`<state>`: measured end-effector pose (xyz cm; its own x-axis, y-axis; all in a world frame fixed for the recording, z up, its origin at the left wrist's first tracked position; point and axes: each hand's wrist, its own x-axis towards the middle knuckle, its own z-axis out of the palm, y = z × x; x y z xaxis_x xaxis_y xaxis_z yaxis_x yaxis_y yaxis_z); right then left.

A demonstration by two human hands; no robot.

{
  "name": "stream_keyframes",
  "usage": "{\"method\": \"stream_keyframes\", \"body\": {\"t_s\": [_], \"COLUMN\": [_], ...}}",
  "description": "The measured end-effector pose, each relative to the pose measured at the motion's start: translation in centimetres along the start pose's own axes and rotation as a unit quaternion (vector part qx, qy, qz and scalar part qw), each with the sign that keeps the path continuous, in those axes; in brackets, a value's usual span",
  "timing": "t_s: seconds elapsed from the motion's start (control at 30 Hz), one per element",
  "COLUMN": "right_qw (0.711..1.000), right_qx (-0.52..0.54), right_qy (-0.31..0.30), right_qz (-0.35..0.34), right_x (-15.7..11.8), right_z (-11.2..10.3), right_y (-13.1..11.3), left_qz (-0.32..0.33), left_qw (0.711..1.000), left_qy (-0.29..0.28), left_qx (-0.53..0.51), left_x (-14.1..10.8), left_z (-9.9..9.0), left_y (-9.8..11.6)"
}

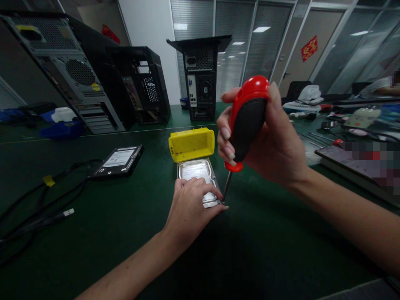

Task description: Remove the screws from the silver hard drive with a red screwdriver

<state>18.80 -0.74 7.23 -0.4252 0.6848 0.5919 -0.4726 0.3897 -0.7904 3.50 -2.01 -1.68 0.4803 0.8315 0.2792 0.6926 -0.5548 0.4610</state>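
Observation:
A silver hard drive (195, 170) lies flat on the green table. My left hand (193, 204) rests over its near part, with thumb and forefinger pinched close together at the drive's near right corner, beside the screwdriver tip. What sits between those fingertips is too small to make out. My right hand (265, 137) is wrapped round the red and black handle of a screwdriver (250, 121). The shaft slants down and left to that same corner. Just behind the drive, a yellow bin (192, 143) stands with its open side facing me.
A second hard drive (120, 160) and black cables (46, 200) lie at the left. Computer cases (203, 79) stand at the back. A flat grey unit (353, 166) and assorted tools lie at the right. A person's arm shows far right.

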Motion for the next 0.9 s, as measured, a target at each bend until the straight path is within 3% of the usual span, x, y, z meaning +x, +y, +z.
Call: {"method": "stream_keyframes", "body": {"t_s": [0.1,0.23,0.63,0.9], "right_qw": [1.000,0.998,0.999,0.997], "right_qx": [-0.009,-0.042,-0.027,-0.075], "right_qy": [0.023,-0.007,0.016,0.019], "right_qz": [-0.012,-0.038,-0.007,-0.010], "right_x": [0.03,0.05,0.24,0.27], "right_z": [-0.32,-0.73,-0.64,-0.77], "right_y": [0.15,0.43,0.25,0.30], "left_qz": [0.001,0.002,0.000,0.001], "left_qw": [1.000,1.000,1.000,1.000], "left_qy": [0.001,0.002,0.001,0.006], "left_qx": [-0.003,-0.003,-0.009,-0.009], "left_x": [0.01,0.09,0.03,0.01], "left_z": [-0.03,-0.02,-0.02,0.13], "left_y": [-0.05,-0.11,0.01,-0.05]}}
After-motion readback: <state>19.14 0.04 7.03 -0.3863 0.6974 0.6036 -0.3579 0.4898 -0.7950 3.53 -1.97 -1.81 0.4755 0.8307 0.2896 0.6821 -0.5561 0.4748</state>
